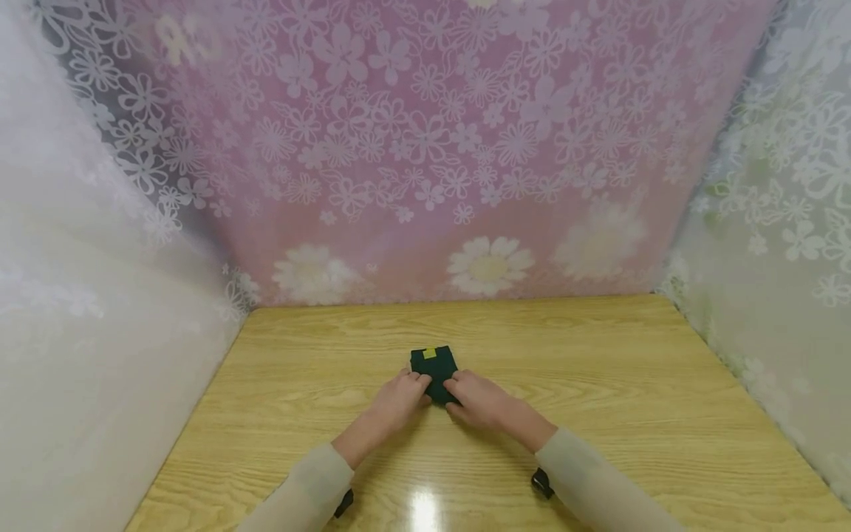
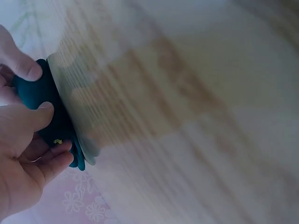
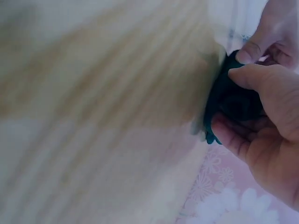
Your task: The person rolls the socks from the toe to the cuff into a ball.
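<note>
A small bundle of dark green folded cloth (image 1: 439, 368) lies on the wooden table, a yellow patch (image 1: 430, 353) near its far edge. My left hand (image 1: 400, 399) grips its left side. In the left wrist view, the thumb (image 2: 46, 111) presses the cloth's near face while the fingers curl around the side, and layered folds (image 2: 80, 161) show at the end. From the right, my right hand (image 1: 484, 400) holds the other side. The right wrist view has its thumb (image 3: 245, 74) on the green cloth (image 3: 239, 105) and its fingers at the edge. The underside is hidden.
The wood-grain table (image 1: 598, 369) extends around the cloth on all sides. A pink flowered curtain (image 1: 425, 162) hangs along its back edge, and pale flowered sheets stand at left (image 1: 100, 310) and right (image 1: 784, 281). Dark straps (image 1: 541, 484) show at both sleeves.
</note>
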`<state>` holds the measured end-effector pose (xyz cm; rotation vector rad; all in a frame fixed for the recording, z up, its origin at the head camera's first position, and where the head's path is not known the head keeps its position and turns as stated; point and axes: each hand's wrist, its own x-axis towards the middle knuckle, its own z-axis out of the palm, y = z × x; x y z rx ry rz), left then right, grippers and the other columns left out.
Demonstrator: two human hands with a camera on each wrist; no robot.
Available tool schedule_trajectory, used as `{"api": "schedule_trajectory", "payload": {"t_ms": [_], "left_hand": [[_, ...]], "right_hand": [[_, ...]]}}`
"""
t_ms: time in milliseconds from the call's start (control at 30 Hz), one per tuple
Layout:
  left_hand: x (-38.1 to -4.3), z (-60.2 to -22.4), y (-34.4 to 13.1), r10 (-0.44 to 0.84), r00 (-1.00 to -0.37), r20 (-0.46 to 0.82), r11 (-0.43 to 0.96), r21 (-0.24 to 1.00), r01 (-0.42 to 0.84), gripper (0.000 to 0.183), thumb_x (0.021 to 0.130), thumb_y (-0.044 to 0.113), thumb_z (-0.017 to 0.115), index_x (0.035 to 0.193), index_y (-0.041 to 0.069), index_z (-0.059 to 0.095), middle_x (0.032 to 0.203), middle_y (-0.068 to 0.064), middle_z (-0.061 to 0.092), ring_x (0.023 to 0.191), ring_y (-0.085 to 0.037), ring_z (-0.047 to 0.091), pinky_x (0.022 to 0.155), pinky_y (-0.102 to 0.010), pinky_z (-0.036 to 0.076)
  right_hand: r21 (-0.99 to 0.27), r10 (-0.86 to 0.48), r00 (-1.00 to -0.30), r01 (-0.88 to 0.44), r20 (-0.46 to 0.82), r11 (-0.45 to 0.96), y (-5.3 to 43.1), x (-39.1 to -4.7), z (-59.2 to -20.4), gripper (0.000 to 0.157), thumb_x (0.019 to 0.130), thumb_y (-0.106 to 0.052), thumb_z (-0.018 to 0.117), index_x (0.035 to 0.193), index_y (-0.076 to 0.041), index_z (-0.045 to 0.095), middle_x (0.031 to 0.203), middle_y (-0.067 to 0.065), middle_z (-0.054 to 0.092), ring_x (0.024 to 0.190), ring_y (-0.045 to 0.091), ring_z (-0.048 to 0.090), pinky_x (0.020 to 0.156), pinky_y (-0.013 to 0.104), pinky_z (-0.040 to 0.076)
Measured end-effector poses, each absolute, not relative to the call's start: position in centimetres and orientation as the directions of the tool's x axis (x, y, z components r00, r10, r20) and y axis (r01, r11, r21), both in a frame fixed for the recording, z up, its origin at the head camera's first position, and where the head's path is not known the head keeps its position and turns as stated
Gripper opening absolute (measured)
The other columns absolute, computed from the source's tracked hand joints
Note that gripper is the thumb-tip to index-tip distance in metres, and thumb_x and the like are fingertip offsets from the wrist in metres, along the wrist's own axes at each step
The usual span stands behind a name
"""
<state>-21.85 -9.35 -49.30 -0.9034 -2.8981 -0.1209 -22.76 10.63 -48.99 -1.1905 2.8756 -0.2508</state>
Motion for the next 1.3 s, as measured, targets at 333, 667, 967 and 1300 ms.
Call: {"api": "schedule_trajectory", "payload": {"t_ms": [333,667,967,1300], "left_hand": [[-21.4,-48.9,-9.1,0.594,-0.784,0.179,0.804,-0.150,0.575,0.028,0.093,0.032,0.071,0.112,0.013,0.065,0.106,-0.005,0.060,0.099,-0.022,0.055,0.085,-0.033,0.053],[-21.3,-48.6,-8.0,0.571,-0.817,0.084,0.819,-0.135,0.558,0.030,0.096,0.028,0.065,0.119,0.008,0.063,0.107,-0.008,0.066,0.101,-0.022,0.058,0.083,-0.029,0.056],[-21.4,-48.9,-8.2,0.554,-0.828,0.087,0.833,-0.062,0.551,0.027,0.097,0.027,0.065,0.115,0.009,0.058,0.104,-0.009,0.069,0.095,-0.023,0.060,0.076,-0.031,0.057],[-21.1,-49.1,-8.6,0.553,-0.826,0.110,0.830,-0.156,0.536,0.025,0.096,0.022,0.067,0.119,0.015,0.062,0.111,-0.007,0.057,0.103,-0.024,0.054,0.087,-0.035,0.053]], "right_hand": [[-0.380,-0.711,-0.703,-0.653,-0.019,0.656,10.7,-23.4,-48.0,0.015,0.100,-0.015,0.057,0.105,-0.003,0.066,0.090,0.005,0.062,0.079,0.014,0.058,0.073,0.032,0.050],[-0.487,-0.627,-0.779,-0.555,0.020,0.675,11.2,-23.4,-48.6,0.035,0.092,-0.022,0.073,0.118,-0.011,0.051,0.113,0.007,0.060,0.097,0.018,0.062,0.085,0.036,0.053],[-0.200,-0.719,-0.687,-0.723,0.107,0.661,11.0,-23.2,-48.1,0.018,0.093,-0.019,0.072,0.103,-0.009,0.061,0.098,0.005,0.056,0.086,0.017,0.057,0.076,0.034,0.052],[-0.479,-0.729,-0.685,-0.634,-0.017,0.607,10.5,-24.4,-48.4,0.024,0.100,-0.016,0.058,0.077,-0.011,0.059,0.064,-0.004,0.049,0.055,0.008,0.043,0.056,0.022,0.035]]}}
